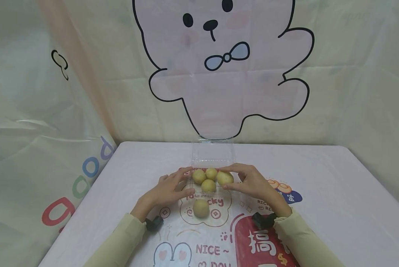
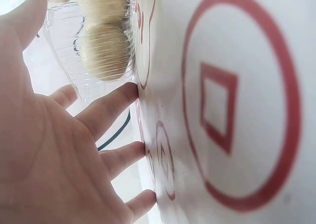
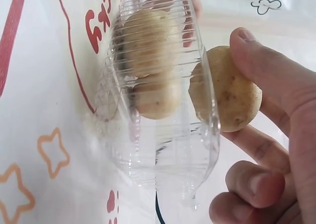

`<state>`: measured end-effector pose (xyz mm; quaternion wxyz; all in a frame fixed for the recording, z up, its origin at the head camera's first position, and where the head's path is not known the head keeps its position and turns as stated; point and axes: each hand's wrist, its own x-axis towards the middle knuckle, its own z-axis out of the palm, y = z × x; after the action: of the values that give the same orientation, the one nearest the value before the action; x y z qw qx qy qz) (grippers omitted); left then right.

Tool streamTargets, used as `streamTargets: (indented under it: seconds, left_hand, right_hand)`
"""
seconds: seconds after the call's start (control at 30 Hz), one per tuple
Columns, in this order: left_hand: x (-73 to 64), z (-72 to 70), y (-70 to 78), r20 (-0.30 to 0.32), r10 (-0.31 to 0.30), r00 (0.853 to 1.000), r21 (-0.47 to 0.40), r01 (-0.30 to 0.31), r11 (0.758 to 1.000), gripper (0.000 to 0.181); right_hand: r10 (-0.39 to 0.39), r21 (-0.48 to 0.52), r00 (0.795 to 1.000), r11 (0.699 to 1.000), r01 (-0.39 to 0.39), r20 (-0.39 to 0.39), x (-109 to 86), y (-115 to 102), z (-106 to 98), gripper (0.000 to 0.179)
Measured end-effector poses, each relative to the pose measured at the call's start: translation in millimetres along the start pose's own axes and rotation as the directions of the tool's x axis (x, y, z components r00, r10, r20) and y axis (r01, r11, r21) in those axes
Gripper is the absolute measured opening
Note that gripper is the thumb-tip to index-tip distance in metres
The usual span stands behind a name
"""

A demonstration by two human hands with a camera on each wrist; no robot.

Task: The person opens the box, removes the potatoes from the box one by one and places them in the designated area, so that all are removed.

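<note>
A clear plastic clamshell box [image 3: 143, 157] stands on the table with its lid [image 1: 213, 152] folded open away from me. Three round, yellowish potatoes, such as the front potato [image 1: 208, 186], lie inside. My right hand [image 1: 251, 181] pinches another potato [image 3: 226, 90] between thumb and fingers at the box's right rim, raised above the table. My left hand [image 1: 170, 188] is at the box's left side, fingers spread and fairly straight, thumb by the near corner; in the left wrist view its fingertips touch the tabletop beside the box. One loose potato [image 1: 201, 208] sits in front of the box.
A white tablecloth [image 1: 323, 185] with printed drawings and lettering covers the table. Behind it hangs a curtain [image 1: 336, 92] with a cartoon bear. Another curtain [image 1: 26, 148] borders the left side. Dark wrist cameras [image 1: 263, 221] sit on both wrists.
</note>
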<state>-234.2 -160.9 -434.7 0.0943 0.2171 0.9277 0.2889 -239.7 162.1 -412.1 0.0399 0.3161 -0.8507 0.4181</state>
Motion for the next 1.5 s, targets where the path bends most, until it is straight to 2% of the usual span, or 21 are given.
streamTargets:
  seconds: [0.6,0.8,0.97,1.13,1.3,1.5]
  left_hand:
    - [-0.6,-0.5,1.8,-0.006,0.002,1.0,0.005,-0.002,1.0,0.084]
    - [-0.4,-0.5,1.5,-0.007,0.002,1.0,0.005,-0.002,1.0,0.085]
    - [-0.1,-0.4,1.4,-0.009,0.005,1.0,0.01,-0.005,1.0,0.085]
    - [-0.3,-0.4,1.1,-0.008,0.003,1.0,0.009,-0.003,1.0,0.084]
    - [-0.1,-0.4,0.8,-0.008,-0.003,1.0,0.012,0.003,1.0,0.084]
    - [0.1,-0.1,-0.2,-0.01,0.003,1.0,0.014,-0.003,1.0,0.084]
  right_hand:
    - [-0.056,-0.005,0.998,0.998,0.056,0.019,1.3,-15,0,0.053]
    - [-0.106,0.032,0.994,0.994,0.105,0.031,1.4,-20,4,0.053]
    - [-0.116,0.078,0.992,0.991,0.112,0.055,1.6,-27,5,0.054]
    - [-0.131,0.08,0.989,0.989,0.125,0.073,2.1,-34,8,0.054]
    - [-0.149,0.135,0.984,0.982,0.135,0.102,1.4,-38,13,0.052]
    - [-0.208,0.151,0.971,0.97,0.19,0.115,1.6,-41,21,0.049]
